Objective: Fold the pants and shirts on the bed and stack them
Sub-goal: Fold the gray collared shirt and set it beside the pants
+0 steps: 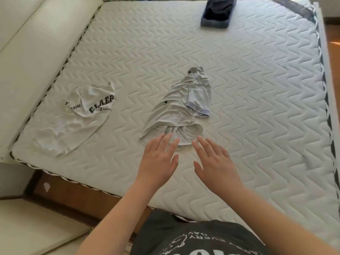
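Both hands flat and spread wide, holding nothing: the left hand (159, 159) has its fingertips on the near hem of the rumpled pale grey soft-knit shirt (173, 115), the right hand (214, 159) hovers just at that hem's five o'clock corner. Out at nine o'clock from the grey one, well apart, lies a crumpled white cotton shirt with black block lettering (81, 115), both on the white wave-quilted mattress (257, 89). Far at one o'clock sits a neat rectangular stack of dark blue folded clothes (218, 12).
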{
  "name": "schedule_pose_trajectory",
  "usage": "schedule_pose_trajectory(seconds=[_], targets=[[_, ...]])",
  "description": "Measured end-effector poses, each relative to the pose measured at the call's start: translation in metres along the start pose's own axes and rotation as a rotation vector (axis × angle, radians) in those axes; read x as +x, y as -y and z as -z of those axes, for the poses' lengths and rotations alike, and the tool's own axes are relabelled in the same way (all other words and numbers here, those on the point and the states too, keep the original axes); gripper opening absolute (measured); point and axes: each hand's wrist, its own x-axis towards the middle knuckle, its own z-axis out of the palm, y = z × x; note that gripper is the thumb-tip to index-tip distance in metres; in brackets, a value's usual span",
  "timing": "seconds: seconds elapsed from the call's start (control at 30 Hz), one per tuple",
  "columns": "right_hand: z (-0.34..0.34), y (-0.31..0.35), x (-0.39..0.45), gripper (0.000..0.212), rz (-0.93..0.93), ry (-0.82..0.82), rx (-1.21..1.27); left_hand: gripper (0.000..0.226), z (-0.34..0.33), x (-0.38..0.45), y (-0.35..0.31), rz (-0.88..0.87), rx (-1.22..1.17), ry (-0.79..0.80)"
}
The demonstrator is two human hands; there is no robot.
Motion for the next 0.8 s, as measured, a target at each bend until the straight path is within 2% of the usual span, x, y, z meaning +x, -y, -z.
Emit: schedule_pose_trajectory(seconds=[0.27,0.53,0.8], targets=[[-0.029,0.031,0.061,0.060,-0.089,-0.013,-0.025,0.052,-0.023,0.029,0.079,-0.048,-0.061,0.074],[-0.069,0.101,0.123,0.062,-0.327,0.008,0.035,0.047,-0.062,0.085,0.179,-0.300,-0.077,0.121],[-0.109,0.096,0.157,0.060,-0.431,-0.026,0.076,0.048,-0.105,0.143,0.193,-0.369,-0.072,0.221]])
